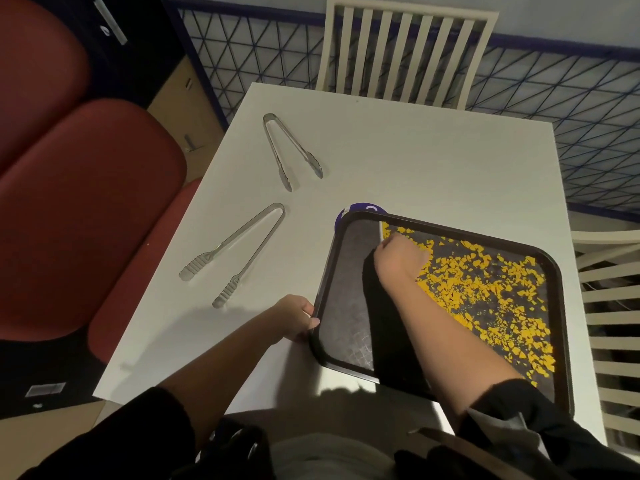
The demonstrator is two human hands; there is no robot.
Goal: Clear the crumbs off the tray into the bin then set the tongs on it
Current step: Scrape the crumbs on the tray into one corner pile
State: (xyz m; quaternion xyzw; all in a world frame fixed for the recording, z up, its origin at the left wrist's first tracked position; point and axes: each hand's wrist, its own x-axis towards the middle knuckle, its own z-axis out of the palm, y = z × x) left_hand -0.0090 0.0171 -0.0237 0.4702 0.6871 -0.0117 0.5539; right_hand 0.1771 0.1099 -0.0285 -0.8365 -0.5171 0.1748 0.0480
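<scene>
Steel nearer tongs [257,249], tips near-left

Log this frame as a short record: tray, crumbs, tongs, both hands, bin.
tray: dark, on white table
crumbs: yellow, covering tray's right part; left part bare
far tongs: on table, untouched
near tongs: on table, left of tray, untouched
left hand: grips tray's left edge
right hand: on tray at crumbs' edge; fingers hidden
bin: not in view

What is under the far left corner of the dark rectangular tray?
A round purple object with a white mark pokes out there. The dark rectangular tray covers the rest, so what it is cannot be told.
</scene>
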